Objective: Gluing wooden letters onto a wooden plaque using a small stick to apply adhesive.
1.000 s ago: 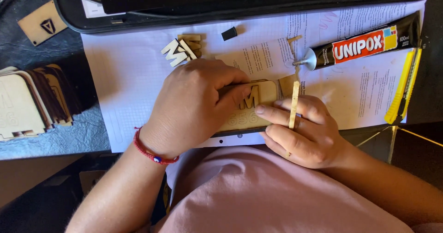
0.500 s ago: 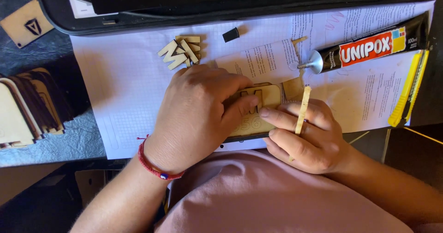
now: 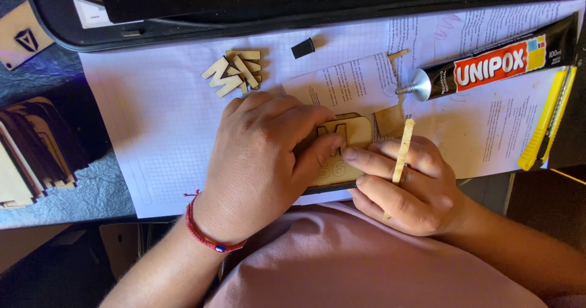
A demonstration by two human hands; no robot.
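Left hand (image 3: 262, 161) palm down, fingers (image 3: 311, 125) curled flat, pressing a wooden letter onto the wooden plaque (image 3: 348, 143) on the paper-covered table (image 3: 159, 137). Right hand (image 3: 406, 183) fingers half-closed, pinching a thin wooden stick (image 3: 403, 150) upright, fingertips touching plaque's right edge. Glue tube (image 3: 494, 64) lies well apart, upper right.

Left hand (image 3: 259, 161) lies palm-down, fingers curled and pressing flat, thumb tip meeting right hand (image 3: 406, 189), which sits just right of it, fingers extended leftward, both forearms angling in from the bottom edge.
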